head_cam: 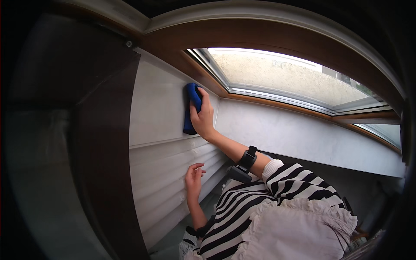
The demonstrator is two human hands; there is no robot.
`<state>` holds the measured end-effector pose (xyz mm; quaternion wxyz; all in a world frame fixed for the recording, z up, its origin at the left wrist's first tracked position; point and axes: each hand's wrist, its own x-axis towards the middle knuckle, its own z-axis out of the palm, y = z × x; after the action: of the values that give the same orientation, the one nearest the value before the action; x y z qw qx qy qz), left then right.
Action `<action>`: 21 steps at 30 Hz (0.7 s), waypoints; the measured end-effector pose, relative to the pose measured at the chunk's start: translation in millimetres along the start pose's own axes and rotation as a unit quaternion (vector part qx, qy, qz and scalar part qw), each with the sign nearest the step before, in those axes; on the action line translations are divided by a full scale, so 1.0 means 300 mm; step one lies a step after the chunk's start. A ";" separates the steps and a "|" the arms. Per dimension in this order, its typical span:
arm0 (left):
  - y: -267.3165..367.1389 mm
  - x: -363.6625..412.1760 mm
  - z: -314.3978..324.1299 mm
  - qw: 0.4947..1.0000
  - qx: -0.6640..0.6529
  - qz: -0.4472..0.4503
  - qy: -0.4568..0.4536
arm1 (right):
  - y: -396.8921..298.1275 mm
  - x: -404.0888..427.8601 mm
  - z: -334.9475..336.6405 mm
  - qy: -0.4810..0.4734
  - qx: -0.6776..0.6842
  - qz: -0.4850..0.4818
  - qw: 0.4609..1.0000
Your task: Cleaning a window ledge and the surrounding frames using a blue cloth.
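Note:
My right hand grips a folded blue cloth with dark parts and presses it flat to the white side panel, just below the wooden window frame. A black strap with a dark device circles that forearm. Lower down, my left hand holds nothing; its fingers are apart and slightly bent, in front of the ridged white surface. Whether it touches that surface cannot be told.
A brown-framed window spans the upper right, with a pale wall below it. On the left stands a dark brown panel. A small round metal fitting sits near the upper left corner.

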<state>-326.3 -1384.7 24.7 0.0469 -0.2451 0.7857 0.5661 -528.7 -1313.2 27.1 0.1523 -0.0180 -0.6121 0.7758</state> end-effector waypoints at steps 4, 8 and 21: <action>0.037 0.039 0.029 1.000 -0.008 0.030 0.003 | -0.276 0.035 0.015 -0.115 0.029 -0.154 0.981; 0.072 0.047 0.012 0.996 -0.017 0.077 0.030 | -0.104 0.052 0.015 -0.043 -0.064 -0.193 0.978; 0.159 0.043 -0.004 0.975 -0.006 0.206 0.087 | 0.520 -0.006 -0.109 0.032 -0.241 0.156 0.957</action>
<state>-358.4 -1378.6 61.8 -0.1405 -0.1266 0.8167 0.5452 -553.4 -1314.5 -130.4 0.0399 -0.1739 -0.7653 0.6184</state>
